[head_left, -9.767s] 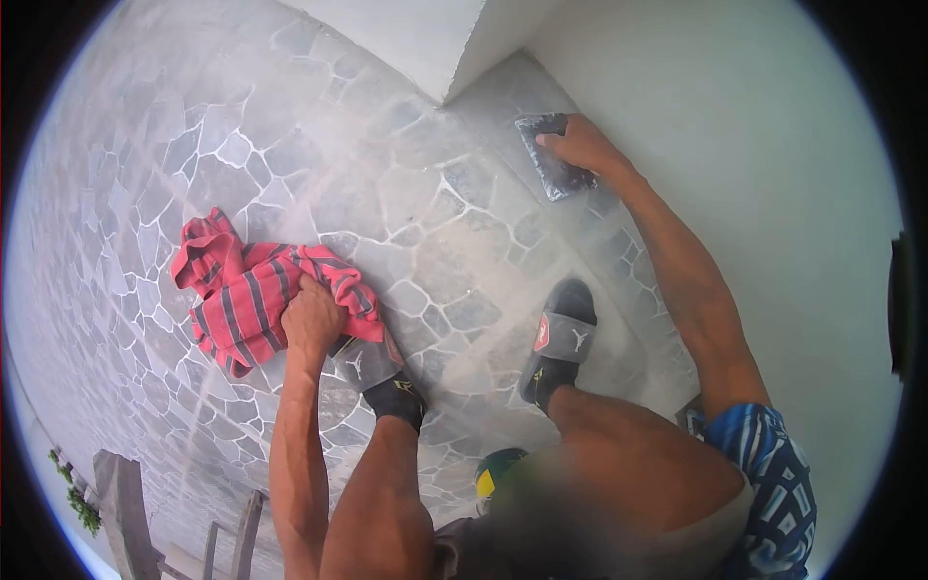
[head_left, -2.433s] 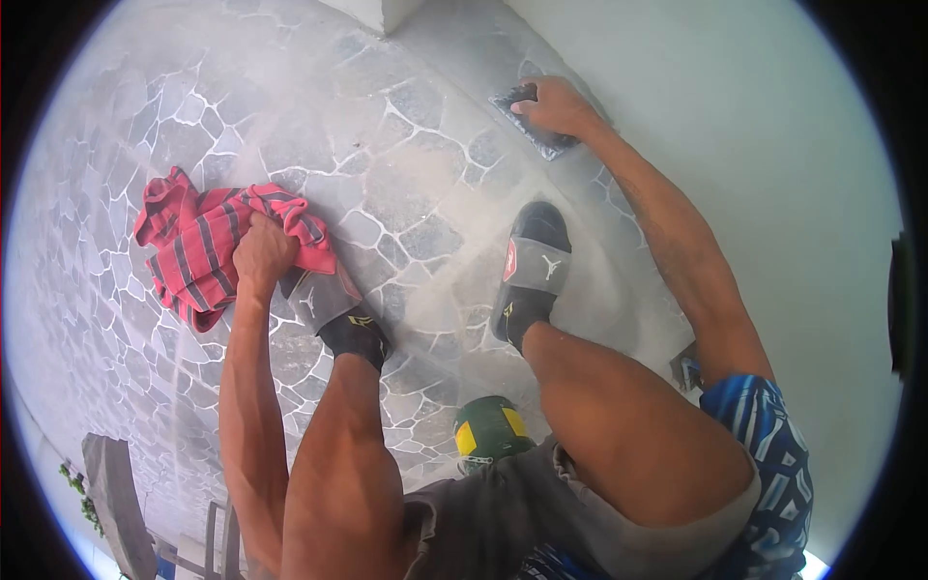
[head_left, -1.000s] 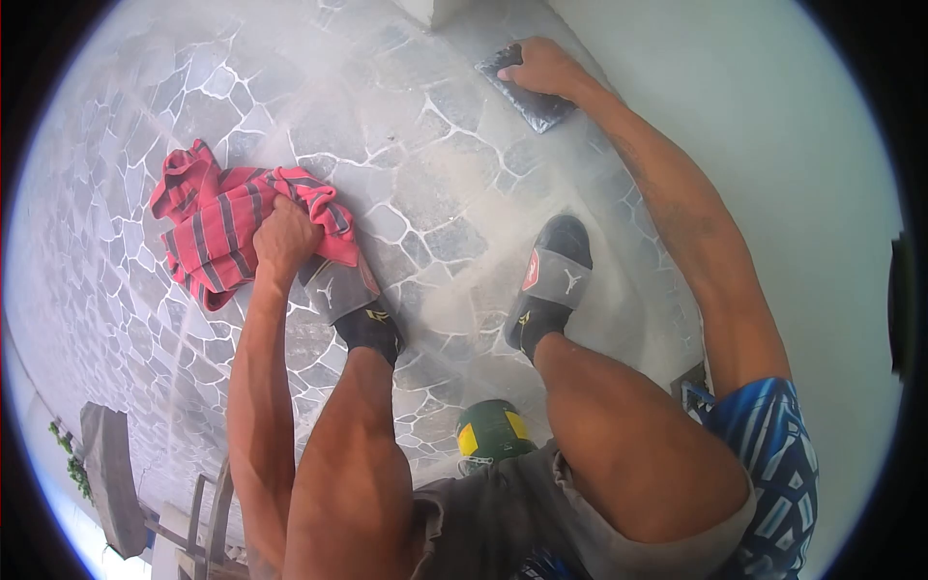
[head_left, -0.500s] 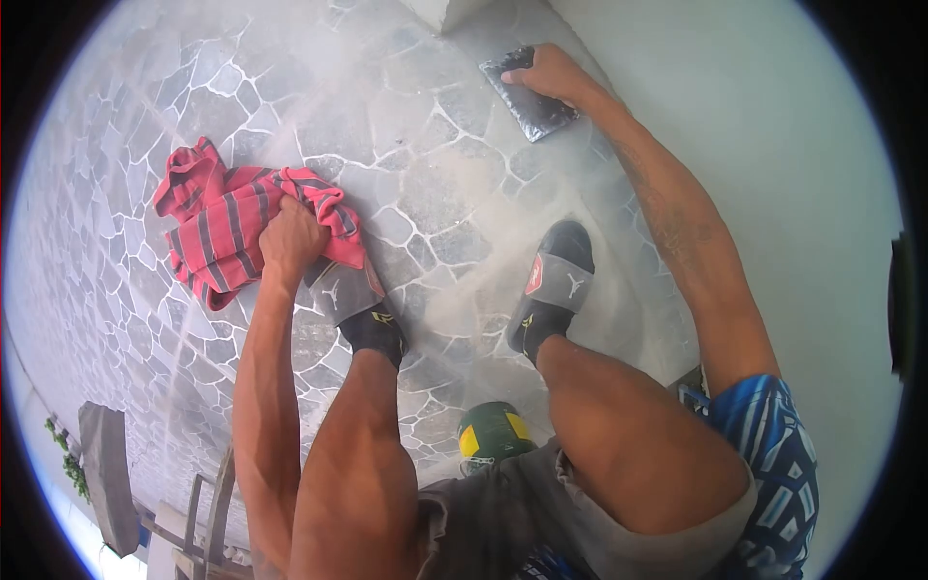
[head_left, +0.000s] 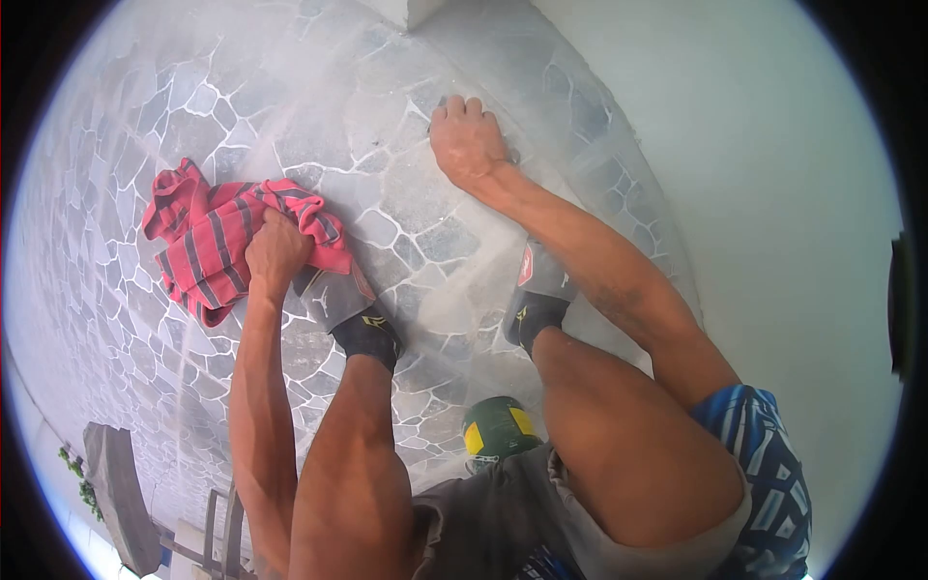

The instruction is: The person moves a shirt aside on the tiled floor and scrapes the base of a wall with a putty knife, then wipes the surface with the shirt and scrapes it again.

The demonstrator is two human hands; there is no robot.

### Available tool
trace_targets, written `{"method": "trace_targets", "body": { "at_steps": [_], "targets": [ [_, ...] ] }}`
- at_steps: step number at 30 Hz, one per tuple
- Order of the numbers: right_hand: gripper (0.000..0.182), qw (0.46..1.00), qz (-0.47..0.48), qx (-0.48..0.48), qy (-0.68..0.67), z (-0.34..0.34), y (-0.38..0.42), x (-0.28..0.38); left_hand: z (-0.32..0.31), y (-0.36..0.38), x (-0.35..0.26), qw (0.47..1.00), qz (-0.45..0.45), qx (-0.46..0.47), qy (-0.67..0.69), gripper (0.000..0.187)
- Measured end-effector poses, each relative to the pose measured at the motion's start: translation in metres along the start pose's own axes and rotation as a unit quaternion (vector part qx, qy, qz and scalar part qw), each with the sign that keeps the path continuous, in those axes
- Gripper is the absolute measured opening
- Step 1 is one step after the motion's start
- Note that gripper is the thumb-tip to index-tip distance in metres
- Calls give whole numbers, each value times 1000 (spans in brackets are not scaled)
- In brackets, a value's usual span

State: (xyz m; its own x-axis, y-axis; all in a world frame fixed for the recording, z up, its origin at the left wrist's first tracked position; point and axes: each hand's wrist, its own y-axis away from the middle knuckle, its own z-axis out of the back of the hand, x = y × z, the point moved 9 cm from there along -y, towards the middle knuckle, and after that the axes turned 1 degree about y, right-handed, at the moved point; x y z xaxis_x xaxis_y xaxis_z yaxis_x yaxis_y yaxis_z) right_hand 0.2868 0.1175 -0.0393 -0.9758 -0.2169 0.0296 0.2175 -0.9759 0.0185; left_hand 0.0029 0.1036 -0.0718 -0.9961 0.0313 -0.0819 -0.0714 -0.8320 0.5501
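Observation:
My left hand (head_left: 277,253) is closed on a bunched red cloth (head_left: 208,242) with dark stripes, perhaps a shirt, above the stone-patterned floor by my left foot. Palm down, my right hand (head_left: 467,143) presses low against the floor (head_left: 406,188). Beneath it is a dark, flat, rectangular pad (head_left: 513,156), nearly all hidden now, with only small edges showing past the fingers and palm. Whitish dust smears the stones around that hand.
My slippered feet (head_left: 338,295) stand apart on the floor. A green and yellow bucket (head_left: 500,426) sits behind them, between my legs. A pale wall (head_left: 754,184) runs along the right, and a white corner (head_left: 387,10) juts in at the top. Wooden pieces (head_left: 121,493) show lower left.
My right hand has moved left and toward me with the dark pad, which has turned from plainly visible to mostly covered. My left hand keeps its hold on the red cloth.

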Motion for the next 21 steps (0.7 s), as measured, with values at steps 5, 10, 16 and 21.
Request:
{"method": "trace_targets", "body": {
  "at_steps": [5,10,16,21],
  "targets": [
    [14,1000,18,-6,-1,8,-13,5,-2,4,1,999,-29,-34,9,46],
    [11,994,82,70,23,-13,-13,36,6,3,-4,998,-36,-48,30,43],
    [12,999,-18,11,24,-10,-51,-6,-4,5,3,999,-26,-22,8,46],
    [19,997,43,55,35,-12,-51,11,-5,3,3,999,-30,-23,20,47]
  ]
}}
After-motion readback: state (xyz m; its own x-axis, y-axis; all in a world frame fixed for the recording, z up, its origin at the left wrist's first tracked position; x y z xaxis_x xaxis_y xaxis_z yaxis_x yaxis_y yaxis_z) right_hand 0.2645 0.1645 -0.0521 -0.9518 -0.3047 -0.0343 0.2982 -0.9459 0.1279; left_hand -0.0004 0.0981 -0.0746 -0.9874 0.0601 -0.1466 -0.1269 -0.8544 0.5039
